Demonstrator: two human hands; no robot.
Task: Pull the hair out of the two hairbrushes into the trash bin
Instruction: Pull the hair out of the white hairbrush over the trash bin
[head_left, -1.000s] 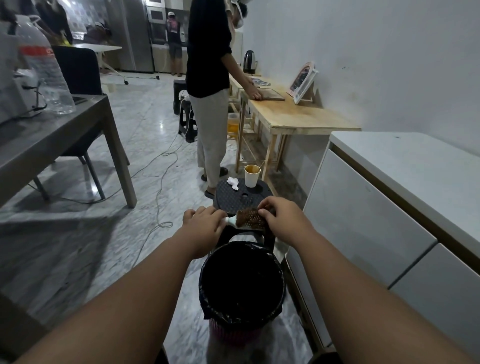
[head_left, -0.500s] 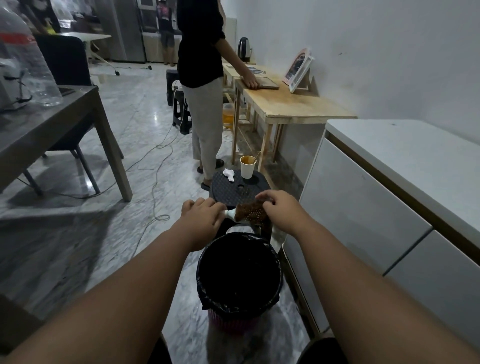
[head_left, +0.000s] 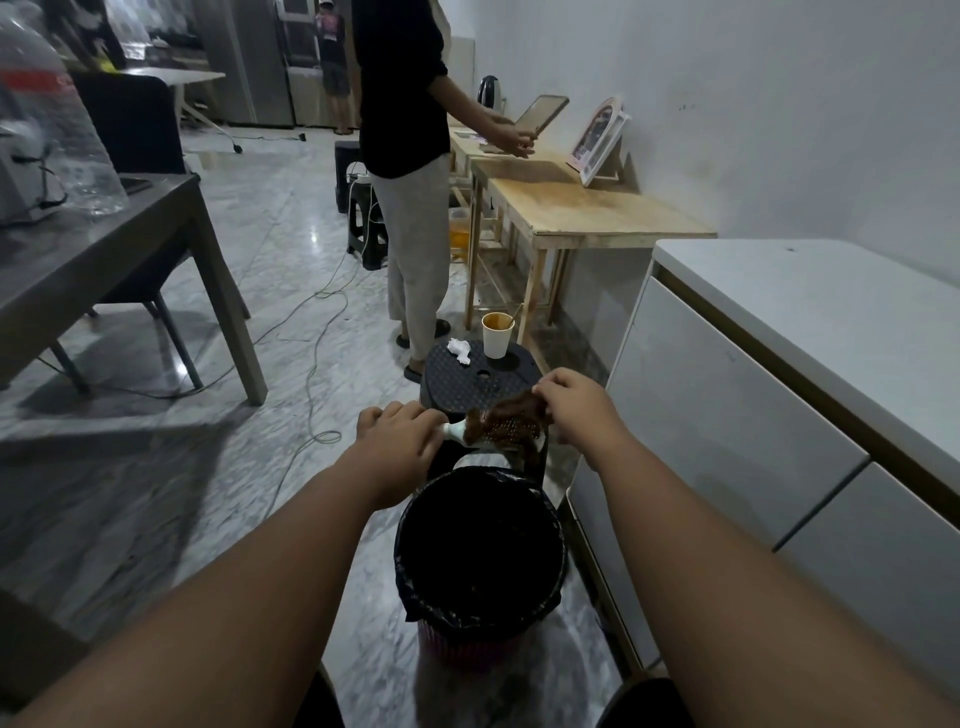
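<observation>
My left hand (head_left: 402, 435) grips the pale handle of a hairbrush (head_left: 506, 434), holding it level just beyond the far rim of the trash bin (head_left: 415, 545). Brown hair (head_left: 522, 408) is matted over the brush's bristles. My right hand (head_left: 579, 408) pinches the hair at the brush's far end and has lifted that edge off the bristles. The bin is lined with a black bag and stands on the floor right under my forearms. Only one hairbrush is in view.
A black stool (head_left: 470, 382) behind the brush carries a paper cup (head_left: 497, 335) and a crumpled tissue (head_left: 460, 349). A white cabinet (head_left: 753, 395) runs along the right. A person (head_left: 410, 156) stands at a wooden table (head_left: 587, 208). A grey table (head_left: 104, 249) and floor cables (head_left: 311, 364) lie left.
My right hand has shifted to the brush's far end and raised the edge of the hair mat. The standing person has picked up a tablet from the wooden table.
</observation>
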